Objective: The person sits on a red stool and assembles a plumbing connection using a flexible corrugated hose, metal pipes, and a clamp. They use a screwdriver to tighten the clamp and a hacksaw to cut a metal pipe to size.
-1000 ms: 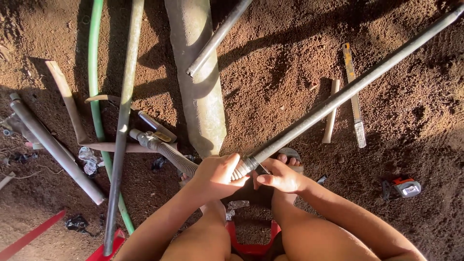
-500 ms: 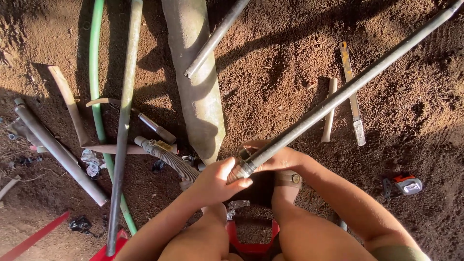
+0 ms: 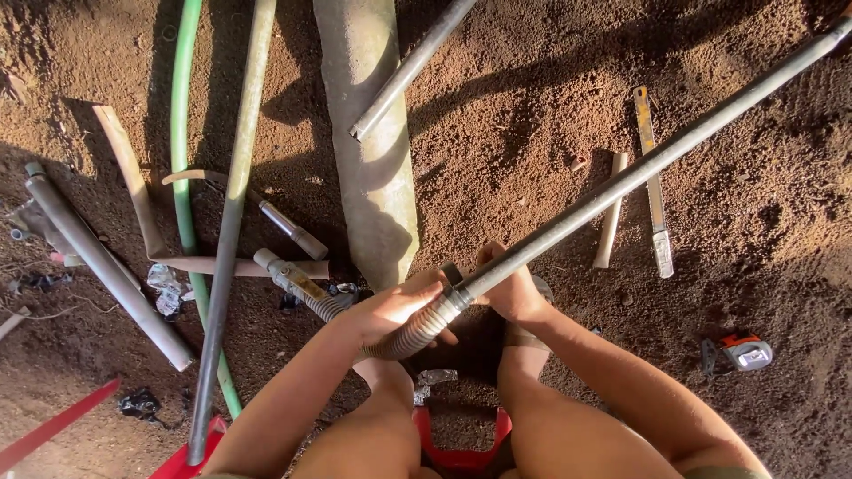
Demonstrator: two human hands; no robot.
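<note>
Left hand [image 3: 390,310] grips a bendy ribbed hose [image 3: 417,330]; right hand [image 3: 510,286] clasps the long, stiff grey pipe [image 3: 639,173] at their joint, its far length likely unwieldy.

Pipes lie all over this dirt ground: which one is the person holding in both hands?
The long thin grey pipe running diagonally to the upper right. Its near end meets a ribbed flexible hose between the left hand and right hand; the others lie untouched.

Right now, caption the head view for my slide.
Left hand grips corrugated hose while right hand holds long grey pipe over dirt ground.
</note>
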